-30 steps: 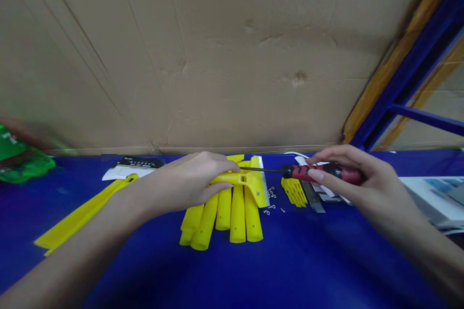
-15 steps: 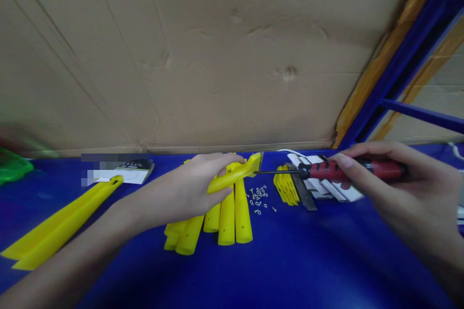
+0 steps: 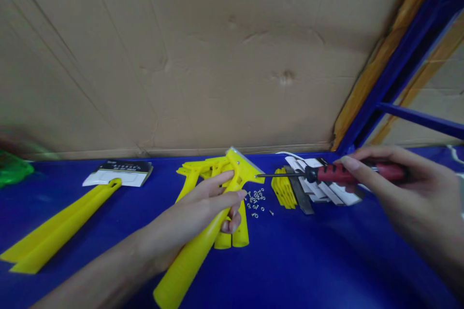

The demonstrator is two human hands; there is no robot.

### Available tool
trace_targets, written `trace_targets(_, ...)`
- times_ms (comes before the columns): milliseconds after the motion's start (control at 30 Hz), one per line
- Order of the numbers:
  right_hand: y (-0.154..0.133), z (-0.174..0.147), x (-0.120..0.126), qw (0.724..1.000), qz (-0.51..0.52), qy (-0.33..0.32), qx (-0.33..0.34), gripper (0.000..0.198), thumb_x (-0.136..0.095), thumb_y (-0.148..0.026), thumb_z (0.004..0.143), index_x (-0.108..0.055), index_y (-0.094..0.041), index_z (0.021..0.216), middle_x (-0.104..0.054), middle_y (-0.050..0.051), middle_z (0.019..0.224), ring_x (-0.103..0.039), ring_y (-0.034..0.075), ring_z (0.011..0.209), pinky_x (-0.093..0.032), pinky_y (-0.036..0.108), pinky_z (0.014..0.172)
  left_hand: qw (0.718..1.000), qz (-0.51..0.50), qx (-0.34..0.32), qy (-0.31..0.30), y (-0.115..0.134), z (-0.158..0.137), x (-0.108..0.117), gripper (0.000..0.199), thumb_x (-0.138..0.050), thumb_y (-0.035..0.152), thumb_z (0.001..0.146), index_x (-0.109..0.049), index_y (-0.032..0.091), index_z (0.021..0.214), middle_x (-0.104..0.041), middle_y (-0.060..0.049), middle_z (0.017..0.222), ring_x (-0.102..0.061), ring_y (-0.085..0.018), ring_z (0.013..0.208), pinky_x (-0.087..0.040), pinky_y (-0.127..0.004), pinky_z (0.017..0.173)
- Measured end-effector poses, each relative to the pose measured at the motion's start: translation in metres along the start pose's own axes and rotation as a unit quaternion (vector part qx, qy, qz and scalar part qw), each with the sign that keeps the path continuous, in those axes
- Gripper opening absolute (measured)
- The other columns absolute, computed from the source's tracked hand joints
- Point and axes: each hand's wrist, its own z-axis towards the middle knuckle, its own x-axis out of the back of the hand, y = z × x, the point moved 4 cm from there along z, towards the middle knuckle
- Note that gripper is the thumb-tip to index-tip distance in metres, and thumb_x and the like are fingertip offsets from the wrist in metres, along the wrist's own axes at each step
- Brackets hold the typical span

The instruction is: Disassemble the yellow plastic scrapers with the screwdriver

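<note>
My left hand (image 3: 206,207) is wrapped round a yellow scraper (image 3: 195,251), its wide head pointing up and away and its handle slanting down toward me. A thin blade edge shows along the head. In my right hand (image 3: 406,193) is a red and black screwdriver (image 3: 337,174), held level. Its tip meets, or lies very near, the right corner of the scraper head. More yellow scraper handles (image 3: 239,231) lie behind and under my left hand, partly hidden. Small screws and nuts (image 3: 255,199) are scattered just right of them.
Stacked yellow plates (image 3: 283,190), a dark flat strip (image 3: 300,195) and white packets (image 3: 319,188) lie to the right. At left are yellow handles (image 3: 61,224) with a printed card (image 3: 119,173) and green plastic (image 3: 14,168). Cardboard (image 3: 217,58) walls the back of the blue table (image 3: 290,265).
My left hand has turned the scraper, so its head now faces up and its long handle points toward me. The screwdriver has stayed nearly in place, its tip still by the head.
</note>
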Motion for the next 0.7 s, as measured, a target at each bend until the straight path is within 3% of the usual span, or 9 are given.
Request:
trace_targets(67,0.004,-0.003,-0.004,0.999,0.028,-0.017,-0.016,0.024,-0.081,-0.05,0.073,-0.077,-0.027,0.078,-0.075,0.0,0.067,-0.068,0.02,0.056,-0.052,0.031,0.055,0.999,-0.021,-0.002,-0.025,-0.003,0.003,-0.003,0.03,-0.071,0.042,0.089,-0.065,0.014,0.1,-0.058,0.002,0.056,-0.048,-0.009,0.048,-0.036,-0.021,0.05)
trace_targets(100,0.005,-0.003,-0.005,0.999,0.029,-0.022,-0.016,0.021,-0.081,-0.048,0.073,-0.077,-0.027,0.077,-0.074,0.0,0.067,-0.067,0.019,0.055,-0.051,0.029,0.053,0.999,-0.027,-0.004,-0.044,-0.004,0.005,-0.006,0.033,-0.071,0.047,0.088,-0.063,0.015,0.081,-0.055,0.002,0.052,-0.046,-0.008,0.046,-0.034,-0.022,0.049)
trace_targets(167,0.005,-0.004,-0.006,1.0,0.011,-0.017,0.003,0.019,-0.081,-0.046,0.072,-0.077,-0.027,0.073,-0.073,-0.001,0.066,-0.063,0.017,0.054,-0.048,0.027,0.052,0.997,-0.017,-0.009,-0.072,-0.005,0.009,-0.009,0.047,-0.076,0.055,0.081,-0.055,0.017,0.064,-0.052,0.002,0.049,-0.044,-0.008,0.045,-0.031,-0.022,0.047)
trace_targets(367,0.007,-0.004,-0.006,0.999,0.035,-0.019,-0.021,0.02,-0.082,-0.046,0.069,-0.078,-0.026,0.072,-0.072,0.0,0.063,-0.062,0.017,0.049,-0.049,0.025,0.045,0.996,0.011,-0.028,-0.082,-0.005,0.013,-0.011,0.055,-0.078,0.067,0.076,-0.056,0.018,0.068,-0.057,0.002,0.053,-0.046,-0.008,0.048,-0.031,-0.023,0.05)
trace_targets(700,-0.002,-0.002,-0.009,0.997,0.051,-0.015,-0.058,0.022,-0.084,-0.044,0.064,-0.076,-0.024,0.068,-0.071,0.0,0.058,-0.064,0.019,0.046,-0.053,0.027,0.044,0.997,0.001,-0.042,-0.066,-0.009,0.011,-0.011,0.046,-0.072,0.056,0.086,-0.054,0.019,0.067,-0.051,0.003,0.051,-0.044,-0.01,0.046,-0.029,-0.026,0.05)
